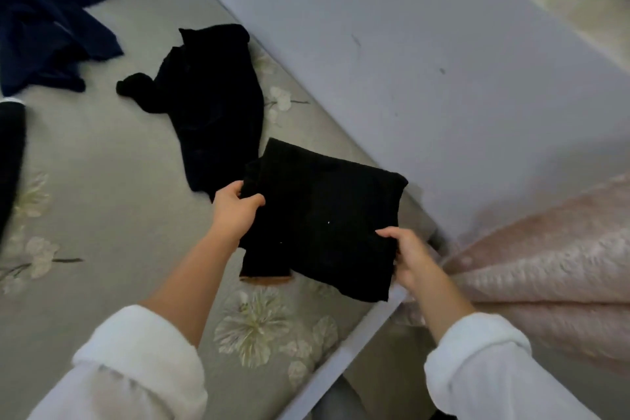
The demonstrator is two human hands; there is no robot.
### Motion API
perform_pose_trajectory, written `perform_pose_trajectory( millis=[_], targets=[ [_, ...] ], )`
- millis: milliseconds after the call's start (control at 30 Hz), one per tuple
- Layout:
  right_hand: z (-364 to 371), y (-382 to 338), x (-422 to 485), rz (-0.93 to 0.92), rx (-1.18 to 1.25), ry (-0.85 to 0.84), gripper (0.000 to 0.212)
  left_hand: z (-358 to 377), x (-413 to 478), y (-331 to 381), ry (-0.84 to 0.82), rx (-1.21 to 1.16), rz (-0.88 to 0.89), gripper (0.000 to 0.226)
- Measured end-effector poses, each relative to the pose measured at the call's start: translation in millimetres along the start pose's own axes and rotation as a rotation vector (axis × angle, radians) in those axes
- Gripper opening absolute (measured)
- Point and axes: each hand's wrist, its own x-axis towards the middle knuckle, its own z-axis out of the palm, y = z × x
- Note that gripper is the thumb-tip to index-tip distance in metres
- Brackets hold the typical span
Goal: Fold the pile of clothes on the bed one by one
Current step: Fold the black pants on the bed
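- Both hands held a folded black garment (324, 218) above the bed (102, 153).
- Left hand (235, 211) fingers gripped its left edge.
- Right hand (410, 257) fingers pinched its right edge.

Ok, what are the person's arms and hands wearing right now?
Thick white sleeves: the left sleeve and right sleeve are each rolled back into a bulky cuff, leaving the forearms bare. The left hand and right hand wear no gloves; no rings or watch show.

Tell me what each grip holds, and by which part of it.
Both hold the same folded black garment. The left grip curls round its left edge, near the upper corner; the right grip pinches its right edge, lower down.
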Motion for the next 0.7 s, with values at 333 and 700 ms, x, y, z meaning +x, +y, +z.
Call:
perform_pose_trajectory(
  millis=[333,700],
  targets=[
    [-16,-29,98,0.099,0.173,0.136,0.035,112,100,56,-0.014,0.337,0.34,0.027],
    [-9,-7,123,-0.744,-1.074,0.47,0.09,156,99,-49,-0.237,1.087,0.574,0.085]
  ],
)
